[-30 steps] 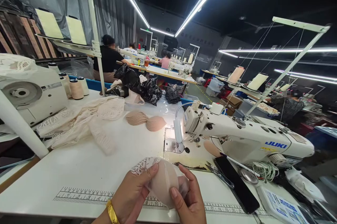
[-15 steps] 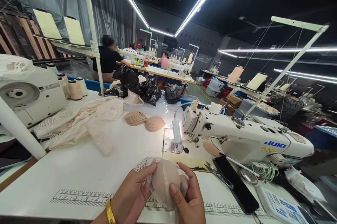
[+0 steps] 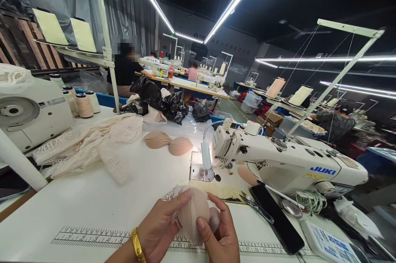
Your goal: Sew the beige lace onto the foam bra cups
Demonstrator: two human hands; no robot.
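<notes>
A beige moulded cup [image 3: 198, 207] with sheer fabric and white lace [image 3: 175, 192] is held up over the table's near edge. My left hand [image 3: 161, 221] grips its left side, thumb on top over the lace. On the right side, my right hand [image 3: 221, 230] presses its thumb on the cup's front, with the fingers behind. Stacked beige cups [image 3: 181, 146] lie beyond, left of the needle plate [image 3: 198, 171] of a white sewing machine [image 3: 278, 156]. Cream lace pieces [image 3: 114, 139] are spread at the left.
A black phone [image 3: 276, 217] and scissors [image 3: 256, 205] lie right of my hands. A printed ruler [image 3: 89, 236] runs along the front edge. Cable, a white box [image 3: 328, 240] and another machine [image 3: 34, 110] flank the table. A person in black [image 3: 126, 67] sits beyond.
My left hand's thumb has moved slightly right and up across the cup, and the sheer fabric is gathered closer against it. The camera view has shifted slightly.
</notes>
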